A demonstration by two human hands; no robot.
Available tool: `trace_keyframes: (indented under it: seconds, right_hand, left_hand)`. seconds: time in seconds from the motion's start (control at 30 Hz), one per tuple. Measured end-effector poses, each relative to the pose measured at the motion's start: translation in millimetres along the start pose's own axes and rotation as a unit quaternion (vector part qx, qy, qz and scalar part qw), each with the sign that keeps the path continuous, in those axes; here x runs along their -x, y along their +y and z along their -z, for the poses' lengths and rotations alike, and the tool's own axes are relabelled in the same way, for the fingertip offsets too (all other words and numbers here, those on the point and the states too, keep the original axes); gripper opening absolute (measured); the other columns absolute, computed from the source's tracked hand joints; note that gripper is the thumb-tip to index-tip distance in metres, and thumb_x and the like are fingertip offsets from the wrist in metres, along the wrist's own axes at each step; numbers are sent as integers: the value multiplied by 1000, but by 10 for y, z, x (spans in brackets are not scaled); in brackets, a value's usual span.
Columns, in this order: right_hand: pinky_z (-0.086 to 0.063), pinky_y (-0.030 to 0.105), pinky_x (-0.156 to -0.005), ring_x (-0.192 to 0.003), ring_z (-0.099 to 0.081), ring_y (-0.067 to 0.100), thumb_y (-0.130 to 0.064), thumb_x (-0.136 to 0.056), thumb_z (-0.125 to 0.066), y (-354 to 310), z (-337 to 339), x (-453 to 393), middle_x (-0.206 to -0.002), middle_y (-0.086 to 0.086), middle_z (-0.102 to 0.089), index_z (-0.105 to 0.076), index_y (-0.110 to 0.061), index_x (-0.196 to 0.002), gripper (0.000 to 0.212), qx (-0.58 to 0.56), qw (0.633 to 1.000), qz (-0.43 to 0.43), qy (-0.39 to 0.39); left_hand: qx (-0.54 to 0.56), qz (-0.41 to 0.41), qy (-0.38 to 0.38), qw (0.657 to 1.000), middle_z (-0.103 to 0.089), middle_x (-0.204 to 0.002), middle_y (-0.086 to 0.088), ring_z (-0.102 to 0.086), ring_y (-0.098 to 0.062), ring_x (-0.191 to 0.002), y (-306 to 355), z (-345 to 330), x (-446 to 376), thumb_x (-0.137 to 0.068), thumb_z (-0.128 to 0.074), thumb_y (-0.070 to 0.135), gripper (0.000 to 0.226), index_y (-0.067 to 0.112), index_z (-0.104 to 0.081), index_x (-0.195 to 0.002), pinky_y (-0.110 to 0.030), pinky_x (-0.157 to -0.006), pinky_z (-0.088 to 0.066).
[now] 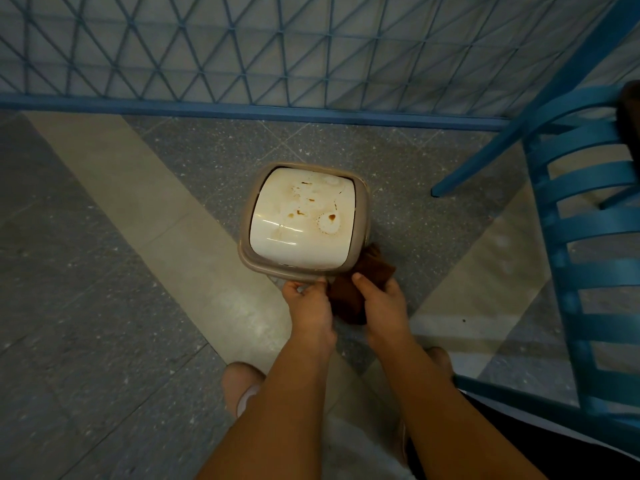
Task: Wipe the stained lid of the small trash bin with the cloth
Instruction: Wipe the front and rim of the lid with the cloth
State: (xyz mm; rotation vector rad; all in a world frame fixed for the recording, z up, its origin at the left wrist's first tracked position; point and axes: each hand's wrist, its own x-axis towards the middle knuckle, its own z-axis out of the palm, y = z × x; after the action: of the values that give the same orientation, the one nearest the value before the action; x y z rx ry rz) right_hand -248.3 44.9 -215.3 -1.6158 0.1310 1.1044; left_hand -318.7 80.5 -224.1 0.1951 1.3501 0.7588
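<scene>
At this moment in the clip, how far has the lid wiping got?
Barely begun. Done: the brown cloth is picked up, gripped by the right hand at the bin's near corner. In hand: the left hand touches the near rim, seemingly to steady the bin. Left: the white lid shows brown stains and rings; the cloth has not reached it.

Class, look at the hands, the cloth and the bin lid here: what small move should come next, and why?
Probably lift the brown cloth up onto the white lid and press it on the nearest brown stains. Both the right hand and left hand hold the cloth just below the bin's near rim, not yet on the lid, and the stains look untouched.
</scene>
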Motion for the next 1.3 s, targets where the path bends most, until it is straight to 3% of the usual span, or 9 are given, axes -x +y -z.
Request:
trace_keyframes:
  seconds: [0.13,0.4,0.53,0.67,0.8,1.0,1.1,1.2,1.3]
  right_hand:
    - [-52,31,-75,-92,-64,22,-14,-87,-64,-77,-29,-73,-107,8,-67,-60,-15,-120,34,61,998,12,25]
    - [-52,42,-90,-95,-63,23,-20,-87,-63,-304,-150,-241,-107,9,-67,-62,-15,-119,32,85,995,23,56]
    - [-52,29,-66,-80,-64,19,-19,-86,-66,-54,-29,-27,-92,7,-67,-63,-17,-104,18,71,997,-31,25]
    - [-50,32,-76,-89,-64,24,-17,-87,-65,-78,-39,-64,-100,9,-67,-65,-13,-112,26,77,996,-20,29]
    - [-48,34,-77,-90,-62,24,-18,-89,-62,-386,-123,-261,-105,10,-66,-62,-11,-118,30,89,995,6,42]
    - [-48,31,-71,-89,-61,24,-21,-90,-60,-327,-120,-238,-104,10,-64,-59,-11,-120,32,78,996,-25,21]
    - [-47,31,-73,-85,-61,20,-20,-89,-61,-216,-137,-148,-98,7,-64,-61,-14,-112,24,46,998,-11,34]
    - [-49,26,-63,-78,-62,16,-18,-88,-63,-149,-146,-70,-92,6,-65,-62,-16,-105,17,36,999,-2,35]
    - [-49,22,-57,-74,-63,14,-14,-87,-65,-49,-127,21,-85,3,-67,-64,-15,-100,13,36,999,-16,19]
  left_hand:
    - [-16,-12,-3,1000,-62,-115,-6,-60,-24,-109,3,48,-55,-91,-58,4,41,30,-43,-118,-42,-99,-49]
    - [-15,-26,2,1000,-60,-114,-13,-62,-27,-101,-25,34,-48,-92,-56,2,44,18,-38,-129,-38,-91,-53]
    - [-12,-13,2,1000,-61,-112,-7,-60,-25,-109,-7,42,-66,-90,-60,3,44,20,-40,-125,-43,-98,-49]
    - [-21,-16,-4,1000,-62,-112,-9,-61,-25,-106,15,78,-60,-90,-57,-1,40,19,-42,-121,-43,-95,-51]
    - [-47,-16,-13,999,-60,-106,-11,-63,-22,-93,62,108,-10,-91,-53,-1,41,22,-37,-121,-28,-70,-55]
    - [-18,-15,29,999,-64,-110,-15,-64,-27,-98,73,136,13,-90,-59,4,37,30,-42,-111,-30,-78,-55]
    - [-16,-10,22,1000,-64,-97,-8,-62,-26,-95,24,131,65,-90,-58,4,29,22,-49,-110,-34,-80,-53]
    - [-56,-22,3,998,-68,-91,-13,-64,-32,-96,5,103,107,-88,-57,-2,20,9,-61,-104,-40,-87,-53]
    - [-56,-19,18,998,-66,-88,-11,-64,-29,-93,29,105,108,-87,-57,-4,22,18,-59,-91,-39,-85,-54]
